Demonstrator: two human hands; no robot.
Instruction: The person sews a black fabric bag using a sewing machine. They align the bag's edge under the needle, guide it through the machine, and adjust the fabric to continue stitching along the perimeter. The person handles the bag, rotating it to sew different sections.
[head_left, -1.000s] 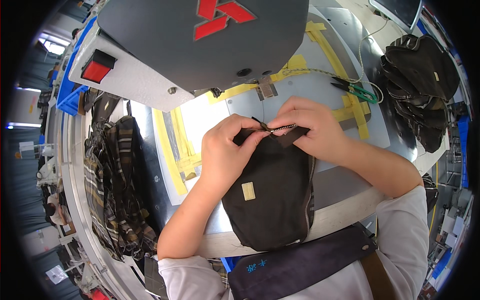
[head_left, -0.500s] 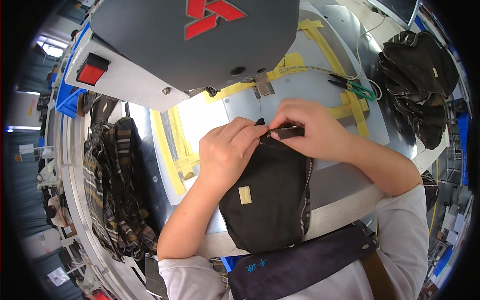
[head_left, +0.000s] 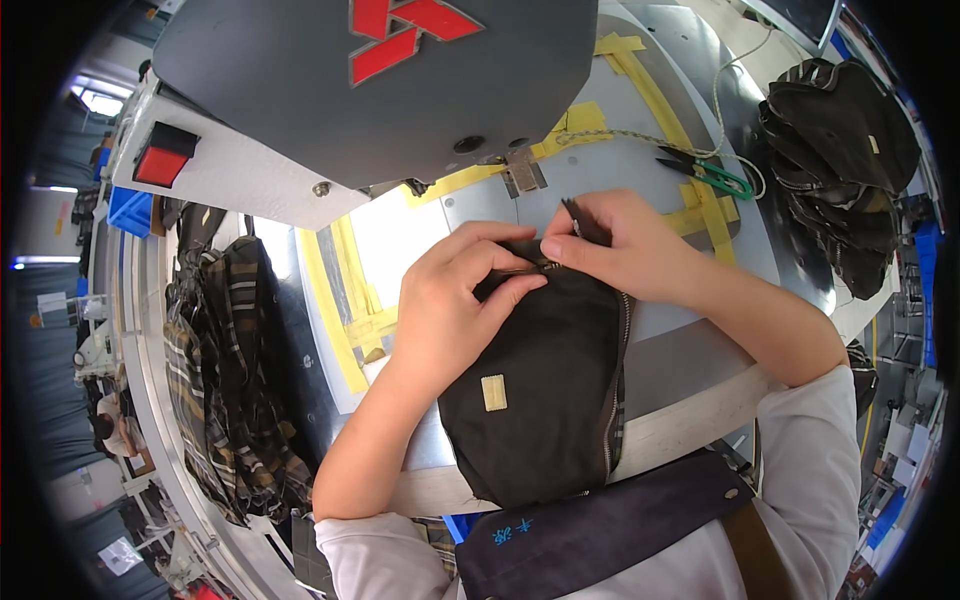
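Observation:
A dark fabric bag piece (head_left: 525, 400), with a cream patch (head_left: 494, 393) and a metal zipper along its right side, lies over the near table edge. My left hand (head_left: 450, 300) pinches its upper edge near a short zipper section (head_left: 550, 267). Just to the right, my right hand (head_left: 625, 255) is closed on a narrow dark strip (head_left: 572, 215) at that top, its tip sticking up between thumb and fingers. Both thumbs are close to the zipper.
A grey machine head (head_left: 370, 100) overhangs the taped plate (head_left: 715, 235). Green scissors (head_left: 715, 180) and a cord lie back right. Dark bag pieces (head_left: 840, 180) are heaped right, plaid ones (head_left: 235, 380) left. A blue bin (head_left: 135, 210) and another person (head_left: 115, 432) are farther left.
My right hand has shifted slightly upward, and the dark strip has turned from roughly level to pointing up. My left fingers have changed their pinch on the bag's top edge.

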